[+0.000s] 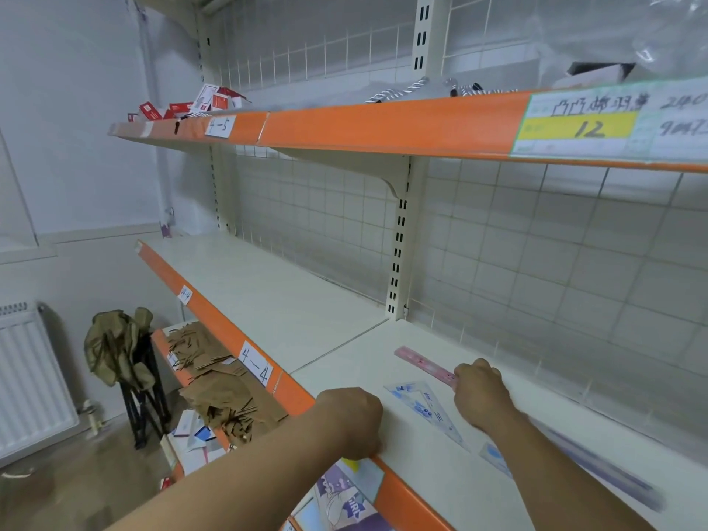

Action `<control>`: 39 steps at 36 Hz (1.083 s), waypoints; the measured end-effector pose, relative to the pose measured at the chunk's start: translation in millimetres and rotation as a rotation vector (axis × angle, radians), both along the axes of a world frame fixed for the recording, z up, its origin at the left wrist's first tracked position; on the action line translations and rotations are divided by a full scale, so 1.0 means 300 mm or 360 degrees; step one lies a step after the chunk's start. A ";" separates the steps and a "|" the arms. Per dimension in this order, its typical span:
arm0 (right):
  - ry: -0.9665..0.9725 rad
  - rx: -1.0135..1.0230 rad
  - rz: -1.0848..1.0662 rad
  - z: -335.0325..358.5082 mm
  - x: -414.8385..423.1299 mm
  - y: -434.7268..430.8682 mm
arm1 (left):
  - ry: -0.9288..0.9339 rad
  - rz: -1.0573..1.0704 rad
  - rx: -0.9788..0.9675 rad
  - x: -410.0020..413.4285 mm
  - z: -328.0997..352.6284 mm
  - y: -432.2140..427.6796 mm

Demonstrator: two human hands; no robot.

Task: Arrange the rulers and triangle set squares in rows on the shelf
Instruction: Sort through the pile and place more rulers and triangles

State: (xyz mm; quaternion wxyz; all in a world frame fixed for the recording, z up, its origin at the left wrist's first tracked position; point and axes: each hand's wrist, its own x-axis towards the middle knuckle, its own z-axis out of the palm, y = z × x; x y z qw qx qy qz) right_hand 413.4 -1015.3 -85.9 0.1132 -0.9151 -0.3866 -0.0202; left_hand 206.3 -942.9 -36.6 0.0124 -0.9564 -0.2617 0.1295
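Our right hand (481,392) gripped the pink ruler (423,362) by its near end, likely squaring it behind the set square (425,408) flat on the shelf (421,480). Our left hand (354,419) curled over the shelf's front edge, likely bracing.

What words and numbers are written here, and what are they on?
"4-5": top label, on the upper shelf's orange edge.
"4-4": middle label, on the middle shelf's orange edge.
"12": yellow tag, on the upper shelf's edge.
Too blurred to read: the handwriting above the "12", the small label, and the ruler marks.
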 end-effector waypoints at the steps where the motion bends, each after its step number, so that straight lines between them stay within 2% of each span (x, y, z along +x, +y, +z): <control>1: -0.0011 -0.0011 0.0002 0.001 -0.003 0.001 | -0.0003 -0.0001 -0.0003 -0.001 -0.002 0.002; 8: -0.0070 -0.0068 -0.0019 0.011 -0.019 -0.006 | -0.0044 0.0002 -0.0005 -0.007 -0.023 0.009; 17: -0.0197 0.0080 -0.0033 0.052 -0.110 -0.058 | -0.0011 -0.0040 0.0048 0.007 -0.025 0.009; 22: -0.0211 -0.0019 -0.0036 0.071 -0.194 -0.109 | -0.0012 -0.0078 0.0061 0.009 -0.030 0.014; 28: -0.0044 -0.0105 -0.0036 0.052 -0.294 -0.182 | -0.0026 -0.0139 0.0081 -0.004 -0.033 0.016; 39: -0.0109 -0.0189 -0.0180 0.085 -0.434 -0.302 | -0.0125 -0.0372 0.0085 -0.010 -0.030 -0.033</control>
